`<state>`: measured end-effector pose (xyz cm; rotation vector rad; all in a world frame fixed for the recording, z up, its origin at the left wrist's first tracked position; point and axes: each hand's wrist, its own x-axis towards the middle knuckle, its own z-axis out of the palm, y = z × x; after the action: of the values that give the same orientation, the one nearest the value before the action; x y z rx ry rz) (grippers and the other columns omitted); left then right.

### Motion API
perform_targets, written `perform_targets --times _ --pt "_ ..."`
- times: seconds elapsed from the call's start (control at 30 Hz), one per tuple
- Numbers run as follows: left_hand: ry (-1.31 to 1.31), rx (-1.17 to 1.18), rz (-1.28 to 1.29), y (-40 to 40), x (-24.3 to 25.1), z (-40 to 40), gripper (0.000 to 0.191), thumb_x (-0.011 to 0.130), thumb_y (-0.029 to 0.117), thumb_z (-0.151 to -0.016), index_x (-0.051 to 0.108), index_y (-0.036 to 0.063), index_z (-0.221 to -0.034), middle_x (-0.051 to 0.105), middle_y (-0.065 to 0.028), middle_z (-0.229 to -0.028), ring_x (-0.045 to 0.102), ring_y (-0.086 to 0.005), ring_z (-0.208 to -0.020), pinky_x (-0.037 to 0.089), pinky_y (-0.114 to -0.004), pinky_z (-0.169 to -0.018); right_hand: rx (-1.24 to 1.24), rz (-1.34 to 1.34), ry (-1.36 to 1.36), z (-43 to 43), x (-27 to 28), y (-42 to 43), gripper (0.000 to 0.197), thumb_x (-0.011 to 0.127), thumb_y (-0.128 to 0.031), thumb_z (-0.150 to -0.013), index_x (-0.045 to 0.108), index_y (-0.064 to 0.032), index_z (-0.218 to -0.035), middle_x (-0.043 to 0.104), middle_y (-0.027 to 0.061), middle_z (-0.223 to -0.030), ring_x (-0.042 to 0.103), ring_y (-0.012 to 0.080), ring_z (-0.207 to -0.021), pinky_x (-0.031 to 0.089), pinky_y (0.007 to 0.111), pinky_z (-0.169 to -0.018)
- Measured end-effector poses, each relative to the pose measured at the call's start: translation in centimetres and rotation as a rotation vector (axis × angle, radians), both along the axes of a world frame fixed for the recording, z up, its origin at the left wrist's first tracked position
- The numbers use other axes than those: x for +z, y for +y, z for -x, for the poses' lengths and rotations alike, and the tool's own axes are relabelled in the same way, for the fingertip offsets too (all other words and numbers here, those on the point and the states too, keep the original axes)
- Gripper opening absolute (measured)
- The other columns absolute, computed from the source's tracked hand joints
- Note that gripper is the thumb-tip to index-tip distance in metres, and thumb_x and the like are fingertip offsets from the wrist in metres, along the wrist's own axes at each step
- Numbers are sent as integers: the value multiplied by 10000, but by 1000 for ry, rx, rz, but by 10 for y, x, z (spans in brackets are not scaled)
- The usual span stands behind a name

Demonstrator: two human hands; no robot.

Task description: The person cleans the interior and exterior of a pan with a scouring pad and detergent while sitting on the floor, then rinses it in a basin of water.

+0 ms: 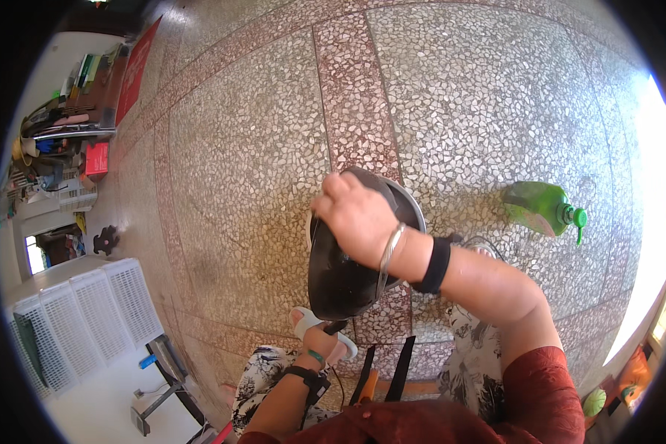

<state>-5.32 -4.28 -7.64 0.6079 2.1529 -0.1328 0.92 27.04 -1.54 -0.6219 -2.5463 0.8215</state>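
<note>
A black pan [338, 283] is held tilted over a round metal basin [419, 208] on the floor. My left hand [318, 341] grips the dark handle at the pan's near end. Across the far part of the pan lies my right hand [358, 219], its fingers curled and slightly blurred near the rim; whether they hold something is hidden. Just beyond that hand shows a dark rounded surface, part of which the hand covers. To the right, a green pump bottle [538, 208] lies on its side.
Speckled terrazzo floor [244, 150] surrounds the basin. My slippered feet are close to it. White perforated baskets [97, 311] stand at the lower left, near a white surface. Farther left are shelves with mixed goods and a red box [96, 158]. An orange bag [634, 374] sits at the lower right.
</note>
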Motion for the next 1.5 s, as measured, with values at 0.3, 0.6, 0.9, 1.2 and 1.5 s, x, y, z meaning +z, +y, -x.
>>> perform_targets --times 0.3,0.6,0.9,1.2,1.5 --pt "-26 -42 -40 -33 -29 23 380 675 306 -764 649 1 -989 667 -181 -853 635 -307 -763 502 -375 -703 2 123 224 -19 8 -25 187 571 -112 -708 635 -55 -874 508 75 -869 516 242 -867 504 315 -644" --pt "-370 -71 -138 8 28 65 659 701 226 -781 365 24 -1311 496 -146 -1234 557 -239 -980 478 -348 -793 -157 135 291 -15 -15 -16 221 635 -71 -728 615 -97 -947 505 82 -892 543 283 -833 486 362 -668" --pt "-770 447 -566 180 103 53 398 625 93 -855 477 -14 -1209 579 -39 -1095 544 -120 -978 431 -273 -882 -169 194 289 -22 -17 -18 274 584 -60 -708 607 -72 -981 512 119 -923 545 297 -843 492 366 -692" --pt "-738 501 -532 141 111 49 277 635 42 -829 581 -14 -1095 623 -50 -1055 578 -118 -925 454 -267 -837 -572 804 203 -74 -62 12 202 573 -180 -848 597 -79 -1021 572 165 -971 592 320 -848 482 369 -772" --pt "-712 527 -611 101 112 83 267 618 34 -836 605 -2 -1100 622 -76 -1109 569 -160 -1008 425 -305 -904 -26 439 -702 -64 -141 -51 297 531 -113 -820 570 -27 -1101 508 190 -1134 515 337 -1041 476 385 -835"
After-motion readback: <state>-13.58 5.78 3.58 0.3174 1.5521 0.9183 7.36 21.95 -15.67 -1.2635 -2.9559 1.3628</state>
